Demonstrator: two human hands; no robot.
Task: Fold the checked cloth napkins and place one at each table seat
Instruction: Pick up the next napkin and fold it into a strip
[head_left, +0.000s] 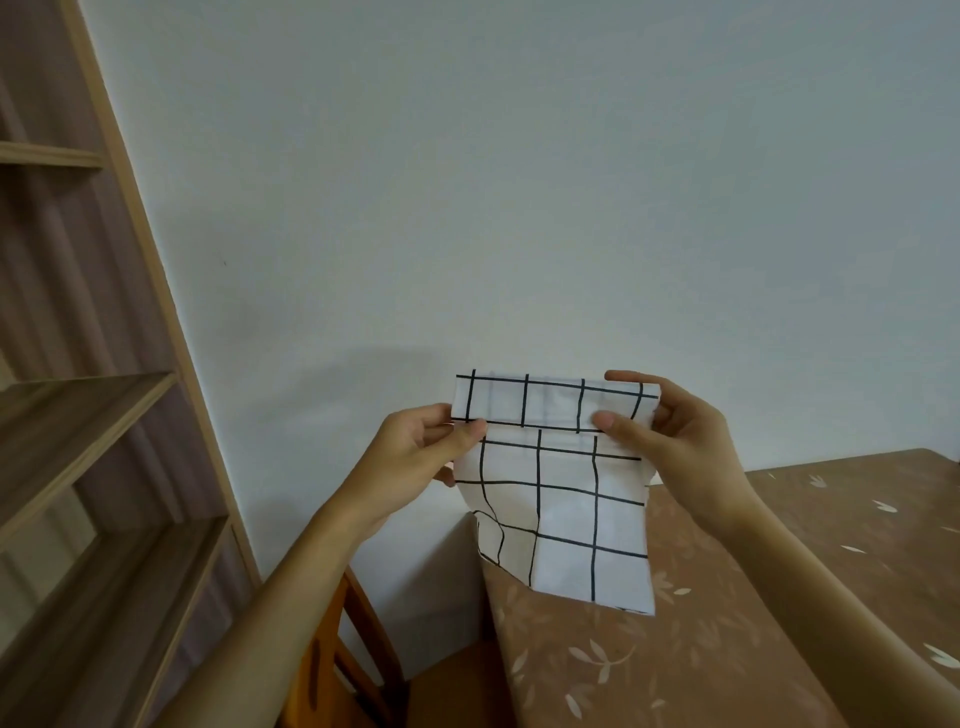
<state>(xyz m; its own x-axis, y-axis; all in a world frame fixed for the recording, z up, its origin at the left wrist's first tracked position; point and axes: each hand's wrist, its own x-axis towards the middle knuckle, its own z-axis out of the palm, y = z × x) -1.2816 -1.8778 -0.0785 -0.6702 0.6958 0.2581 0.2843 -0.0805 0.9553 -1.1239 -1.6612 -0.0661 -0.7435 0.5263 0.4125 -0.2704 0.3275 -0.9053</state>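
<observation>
With our left hand (415, 441) and right hand (670, 431) each pinching the napkin (566, 499) above the table (727, 649), we should align edges before creasing.

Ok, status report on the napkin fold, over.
Left hand, right hand pinching checked napkin at its top fold. Held in air over table corner. Nothing blocking.

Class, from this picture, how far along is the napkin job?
Done: nothing folded lies on the visible part of the table. In hand: left hand and right hand pinch one checked napkin midair, top edge folded over. Left: finish folding, place it, then other seats.
</observation>
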